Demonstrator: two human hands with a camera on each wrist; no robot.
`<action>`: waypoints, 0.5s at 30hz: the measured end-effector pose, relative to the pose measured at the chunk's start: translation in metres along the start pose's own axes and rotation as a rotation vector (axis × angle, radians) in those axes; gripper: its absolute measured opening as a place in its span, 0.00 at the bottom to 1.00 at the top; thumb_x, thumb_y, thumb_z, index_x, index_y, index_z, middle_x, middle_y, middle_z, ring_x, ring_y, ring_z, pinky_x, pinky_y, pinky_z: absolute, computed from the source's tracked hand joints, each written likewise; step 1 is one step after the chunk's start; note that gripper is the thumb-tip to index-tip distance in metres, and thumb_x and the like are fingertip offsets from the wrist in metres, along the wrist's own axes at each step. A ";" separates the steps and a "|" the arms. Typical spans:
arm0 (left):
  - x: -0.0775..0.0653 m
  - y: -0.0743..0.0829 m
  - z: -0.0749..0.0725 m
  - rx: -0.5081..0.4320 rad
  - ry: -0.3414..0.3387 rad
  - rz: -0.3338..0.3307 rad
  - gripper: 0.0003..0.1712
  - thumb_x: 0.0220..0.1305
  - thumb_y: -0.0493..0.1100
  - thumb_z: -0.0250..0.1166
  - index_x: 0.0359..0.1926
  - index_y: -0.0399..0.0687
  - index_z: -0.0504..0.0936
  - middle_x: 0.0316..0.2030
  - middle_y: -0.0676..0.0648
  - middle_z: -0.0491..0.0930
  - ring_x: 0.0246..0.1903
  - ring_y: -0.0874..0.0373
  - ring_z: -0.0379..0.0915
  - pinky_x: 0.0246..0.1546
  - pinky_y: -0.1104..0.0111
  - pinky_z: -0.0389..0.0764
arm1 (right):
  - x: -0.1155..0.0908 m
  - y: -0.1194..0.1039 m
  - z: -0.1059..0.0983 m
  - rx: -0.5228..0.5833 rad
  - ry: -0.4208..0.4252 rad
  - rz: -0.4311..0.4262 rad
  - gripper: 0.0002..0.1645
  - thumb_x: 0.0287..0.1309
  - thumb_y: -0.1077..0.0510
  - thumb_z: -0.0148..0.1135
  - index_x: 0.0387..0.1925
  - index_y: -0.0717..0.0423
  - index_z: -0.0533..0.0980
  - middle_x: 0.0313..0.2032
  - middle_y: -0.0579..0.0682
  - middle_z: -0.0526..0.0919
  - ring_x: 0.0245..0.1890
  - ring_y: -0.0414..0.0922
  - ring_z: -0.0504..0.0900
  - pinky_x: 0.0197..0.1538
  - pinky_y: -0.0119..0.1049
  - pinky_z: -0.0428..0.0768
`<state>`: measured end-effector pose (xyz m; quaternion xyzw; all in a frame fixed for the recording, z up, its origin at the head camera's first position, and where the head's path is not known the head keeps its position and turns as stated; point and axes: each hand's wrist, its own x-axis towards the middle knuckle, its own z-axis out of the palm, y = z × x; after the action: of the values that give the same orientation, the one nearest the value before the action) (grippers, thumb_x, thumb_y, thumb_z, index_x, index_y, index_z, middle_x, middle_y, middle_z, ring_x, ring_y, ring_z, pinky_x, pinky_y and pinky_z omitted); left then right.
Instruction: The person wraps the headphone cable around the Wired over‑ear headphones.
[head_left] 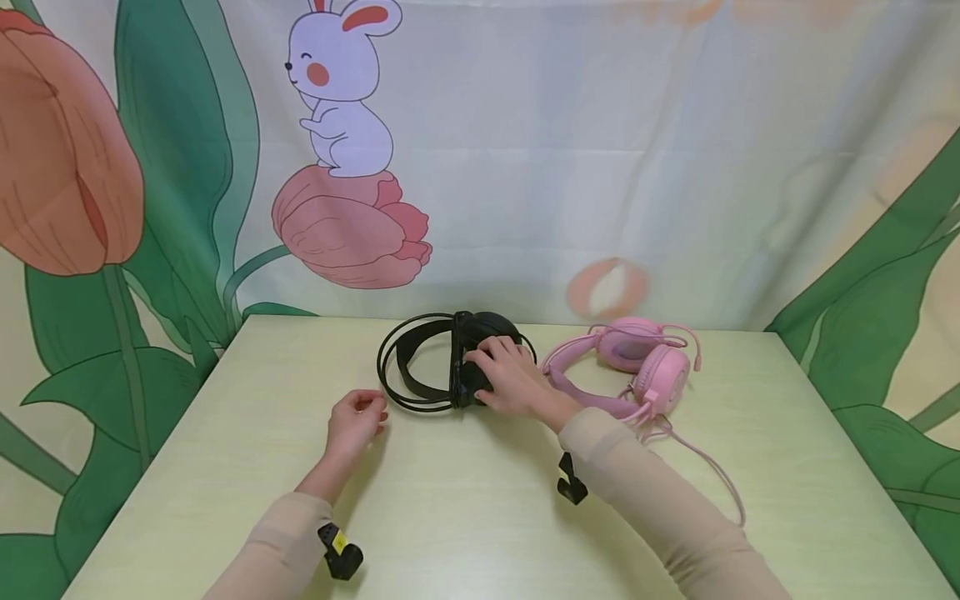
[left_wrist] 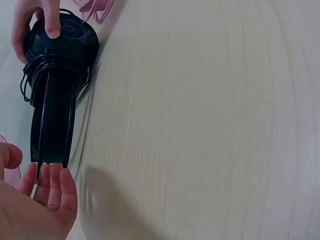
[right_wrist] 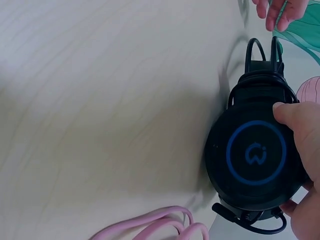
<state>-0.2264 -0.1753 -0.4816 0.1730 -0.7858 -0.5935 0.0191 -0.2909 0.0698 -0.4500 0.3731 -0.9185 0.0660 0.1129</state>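
A black over-ear headset [head_left: 492, 323] lies toward the back of the table, its thin cable wound around the headband near the ear cups. My right hand [head_left: 513, 379] grips an ear cup; in the right wrist view the thumb lies on the edge of the cup [right_wrist: 256, 154], which bears a blue ring and logo, and some fingers are hidden behind it. My left hand [head_left: 356, 423] is at the headband end, fingers loosely bent, close to the cable loops. From the left wrist view, the fingertips overlap the headband [left_wrist: 54, 117], but whether they touch it I cannot tell.
Right of the black headset lies a pink headset [head_left: 663, 379] with a microphone boom, its pink cable [head_left: 716, 467] trailing toward the front. The pale wooden table [head_left: 450, 517] ends at the back against a printed curtain [head_left: 600, 150] with a rabbit and tulips.
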 end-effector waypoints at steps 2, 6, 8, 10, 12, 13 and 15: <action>0.000 0.000 0.001 0.010 -0.002 0.002 0.17 0.61 0.41 0.54 0.48 0.36 0.74 0.42 0.41 0.76 0.32 0.63 0.75 0.37 0.66 0.79 | 0.001 -0.001 0.000 -0.004 -0.001 -0.001 0.30 0.50 0.48 0.64 0.56 0.46 0.67 0.54 0.51 0.67 0.57 0.52 0.64 0.55 0.52 0.68; -0.002 -0.001 0.003 0.021 -0.010 0.016 0.16 0.60 0.41 0.55 0.47 0.36 0.75 0.41 0.40 0.77 0.31 0.61 0.77 0.33 0.70 0.79 | 0.004 -0.004 0.002 -0.017 0.002 -0.008 0.31 0.51 0.48 0.64 0.57 0.45 0.67 0.54 0.50 0.67 0.58 0.52 0.63 0.56 0.50 0.67; -0.003 -0.001 0.003 0.039 -0.015 0.032 0.15 0.60 0.41 0.56 0.46 0.37 0.75 0.39 0.41 0.77 0.31 0.59 0.77 0.31 0.71 0.78 | 0.005 -0.004 0.003 -0.024 0.007 -0.008 0.31 0.51 0.48 0.64 0.57 0.45 0.67 0.55 0.50 0.67 0.58 0.52 0.63 0.56 0.50 0.66; -0.004 -0.001 0.004 0.058 -0.028 0.057 0.14 0.60 0.40 0.56 0.44 0.37 0.76 0.37 0.42 0.78 0.30 0.56 0.78 0.30 0.72 0.78 | 0.006 -0.005 0.004 -0.023 0.013 -0.009 0.31 0.51 0.48 0.64 0.58 0.45 0.68 0.55 0.50 0.68 0.58 0.52 0.63 0.56 0.50 0.66; -0.005 -0.002 0.004 0.077 -0.039 0.083 0.13 0.59 0.40 0.56 0.43 0.37 0.76 0.35 0.42 0.78 0.30 0.54 0.78 0.29 0.72 0.78 | 0.006 -0.005 0.004 -0.020 0.018 -0.006 0.31 0.51 0.49 0.64 0.58 0.45 0.68 0.55 0.50 0.67 0.59 0.52 0.63 0.57 0.50 0.66; -0.006 -0.003 0.005 0.085 -0.043 0.096 0.13 0.59 0.40 0.56 0.42 0.37 0.76 0.35 0.42 0.78 0.30 0.53 0.78 0.28 0.72 0.78 | 0.006 -0.005 0.004 -0.017 0.022 -0.005 0.31 0.51 0.49 0.64 0.58 0.46 0.68 0.55 0.50 0.67 0.59 0.51 0.63 0.57 0.50 0.66; -0.006 -0.004 0.005 0.095 -0.054 0.116 0.12 0.59 0.40 0.56 0.42 0.37 0.76 0.35 0.42 0.78 0.30 0.52 0.78 0.28 0.71 0.78 | 0.006 -0.006 0.004 -0.011 0.027 -0.005 0.31 0.51 0.49 0.64 0.58 0.46 0.68 0.56 0.50 0.67 0.59 0.51 0.63 0.58 0.50 0.66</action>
<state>-0.2206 -0.1695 -0.4853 0.1120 -0.8221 -0.5577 0.0239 -0.2916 0.0608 -0.4526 0.3737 -0.9164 0.0654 0.1274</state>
